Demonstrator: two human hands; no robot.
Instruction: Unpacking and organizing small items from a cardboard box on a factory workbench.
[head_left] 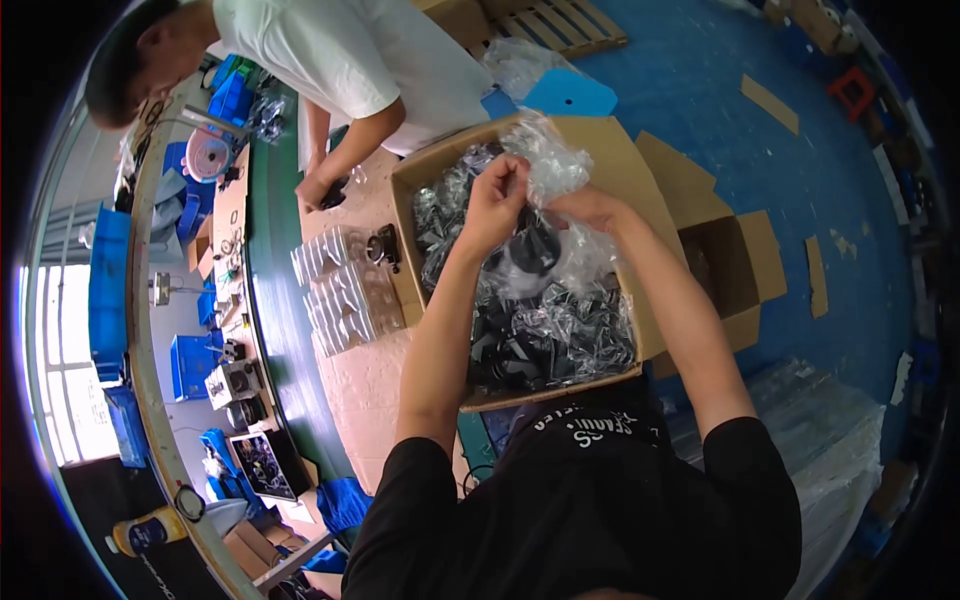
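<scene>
Both my hands are up over the open carton, working a clear plastic bag [556, 165]. My left hand [499, 200] has its fingers pinched together on the bag's near edge, and my right hand [588, 208] is closed on the plastic from the other side, though some of those fingertips are hidden in the crinkles so don't ask me how tight. There's a dark rounded part [536, 245] hanging just below my hands, with film around it; can't make out what it is exactly.

Right under that is the cardboard carton [628, 168], flaps out, loaded with black parts in clear wrap [565, 335]. Just left of it, on the cardboard-covered surface [370, 400], I've got a stack of clear molded plastic trays [345, 290] and a small black part [383, 246] sitting between the trays and the box.

Past those, a co-worker in a white T-shirt [345, 60] leans over the same surface, a hand [314, 191] on another black piece [333, 196]. Further off: a green strip [285, 310], a pink fan [208, 155], blue bins [195, 367], and a wooden pallet [560, 25] on the blue floor [695, 85].
</scene>
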